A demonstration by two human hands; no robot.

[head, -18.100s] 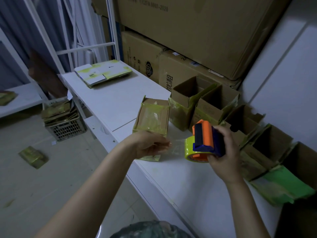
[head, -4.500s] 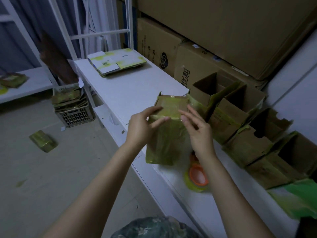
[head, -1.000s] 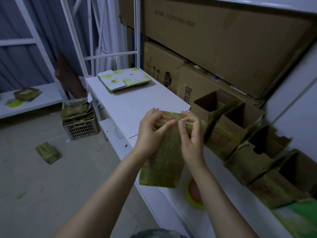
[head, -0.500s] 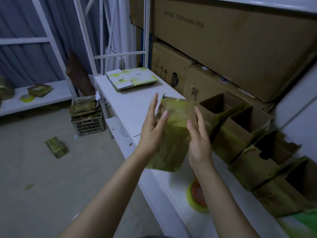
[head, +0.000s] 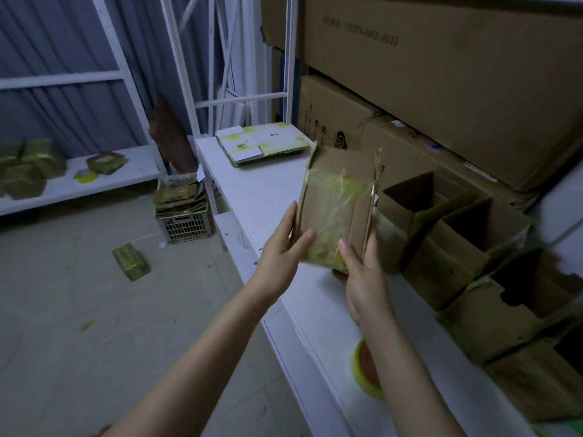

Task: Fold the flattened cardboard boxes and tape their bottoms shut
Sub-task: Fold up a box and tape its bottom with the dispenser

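Note:
I hold a small cardboard box (head: 339, 200) with yellow-green tape across its bottom, raised above the white table (head: 262, 190) with that taped bottom facing me. My left hand (head: 284, 250) holds its lower left edge, fingers straight along the side and thumb on the taped face. My right hand (head: 362, 272) grips its lower right corner from beneath. A row of folded open boxes (head: 457, 247) stands along the table's right side. Under my right forearm lies a yellow tape roll (head: 366, 370) on the table. A stack of flattened boxes (head: 262, 143) rests at the table's far end.
Large brown cartons (head: 441, 74) are stacked against the wall on the right. A plastic crate (head: 184, 216) of flattened boxes stands on the floor, with a loose box (head: 131, 261) near it. A white shelf (head: 79, 181) at left carries more boxes.
The box has been tipped up and turned, so its taped bottom now faces me. Both hands slid from its upper edge down to its lower corners.

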